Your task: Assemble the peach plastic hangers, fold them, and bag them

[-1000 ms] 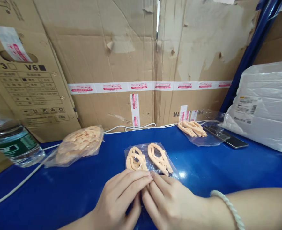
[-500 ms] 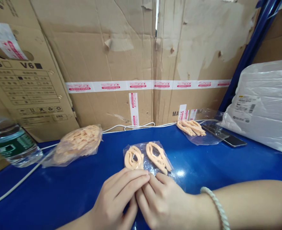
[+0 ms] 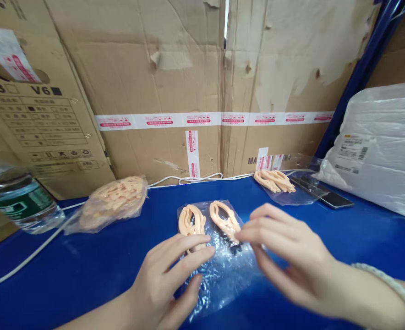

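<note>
A clear plastic bag (image 3: 219,279) lies on the blue table, with two peach-coloured, looped pieces at its far end. The left looped piece (image 3: 191,220) and the right looped piece (image 3: 224,219) each have an oval opening. My left hand (image 3: 175,275) rests over the bag's left side, fingers apart, its fingertips at the near end of the left piece, partly covering it. My right hand (image 3: 285,252) is at the right of the bag, thumb apart from the fingers; its fingertips are at the lower tip of the right piece. Whether they touch it I cannot tell.
A bag of similar pieces (image 3: 115,201) lies at left beside a water bottle (image 3: 24,201) and a white cable (image 3: 27,259). More looped pieces (image 3: 274,181) lie on plastic near a phone (image 3: 321,191). A white wrapped package (image 3: 377,151) stands right; cardboard (image 3: 161,87) lines the back.
My hands, formerly together at the bag's near side, have parted. The right hand has moved right and up, and the left hand's fingers have spread. More of the bag now shows.
</note>
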Motion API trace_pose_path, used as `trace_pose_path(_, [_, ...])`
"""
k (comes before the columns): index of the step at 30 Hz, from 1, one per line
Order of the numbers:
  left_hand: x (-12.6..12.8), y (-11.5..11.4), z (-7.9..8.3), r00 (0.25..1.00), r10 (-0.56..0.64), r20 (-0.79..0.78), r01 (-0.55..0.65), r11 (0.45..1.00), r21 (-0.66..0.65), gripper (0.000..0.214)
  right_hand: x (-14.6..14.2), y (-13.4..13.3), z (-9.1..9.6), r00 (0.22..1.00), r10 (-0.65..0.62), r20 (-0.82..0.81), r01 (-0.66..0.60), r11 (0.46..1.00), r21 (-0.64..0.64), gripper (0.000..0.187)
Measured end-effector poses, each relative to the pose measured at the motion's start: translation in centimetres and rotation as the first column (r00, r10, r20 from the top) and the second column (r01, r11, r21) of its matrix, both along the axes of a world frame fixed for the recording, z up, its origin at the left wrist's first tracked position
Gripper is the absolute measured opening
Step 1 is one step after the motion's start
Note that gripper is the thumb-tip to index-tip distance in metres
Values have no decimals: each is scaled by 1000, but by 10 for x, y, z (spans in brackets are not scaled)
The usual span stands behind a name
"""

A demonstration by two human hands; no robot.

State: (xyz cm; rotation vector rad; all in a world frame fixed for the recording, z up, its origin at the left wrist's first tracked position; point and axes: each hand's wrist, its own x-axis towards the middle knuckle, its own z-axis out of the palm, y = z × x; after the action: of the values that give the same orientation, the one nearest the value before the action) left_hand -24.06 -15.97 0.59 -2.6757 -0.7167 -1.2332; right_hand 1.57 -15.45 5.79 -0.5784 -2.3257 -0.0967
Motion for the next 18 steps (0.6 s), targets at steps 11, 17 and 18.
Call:
trace_pose_path(11, [-28,-12,35,966,60,-251,-98,985,-140,33,66,36,-11,949,107,297,40,894,-447,44])
trace_pose_path(17, [-34,-21,17,912,69,-405,-74,997,3,19,58,30,-17,959,196,203,-62,848,-527,23])
trace_pose_path(18, [-34,-20,15,905,63,-420,-46,998,51,18,56,30,-19,963,202,181,-77,844,-531,19])
